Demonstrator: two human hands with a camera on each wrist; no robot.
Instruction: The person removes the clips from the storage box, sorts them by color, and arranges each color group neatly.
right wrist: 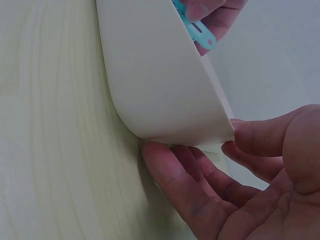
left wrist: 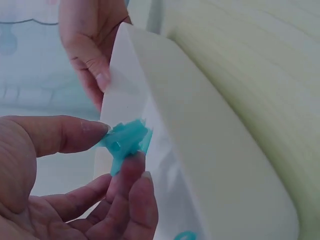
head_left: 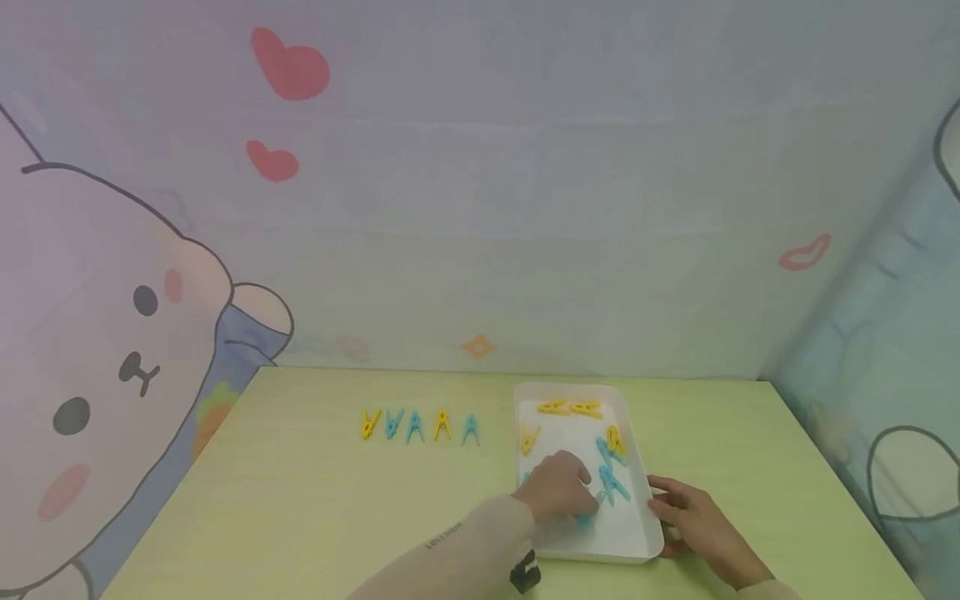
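My left hand (head_left: pixel 558 487) reaches over the white tray (head_left: pixel 566 433) near its front. Between thumb and fingertips it pinches a light-blue clothespin (left wrist: pixel 125 140), mostly hidden by the hand in the head view. The right wrist view also shows one end of that blue clothespin (right wrist: pixel 204 37) above the tray's rim. At the tray's right front corner, my right hand (head_left: pixel 693 525) holds the wall, thumb at the rim and fingers against the outside. More blue clothespins (head_left: pixel 613 485) lie in the tray beside the left hand, and yellow clothespins (head_left: pixel 585 409) lie toward its back.
Left of the tray, several blue and yellow clothespins stand apart in a row, among them a yellow clothespin (head_left: pixel 442 424) and a blue clothespin (head_left: pixel 470 430). The pale wooden table (head_left: pixel 300 500) ends at the back against a printed curtain (head_left: pixel 480 208).
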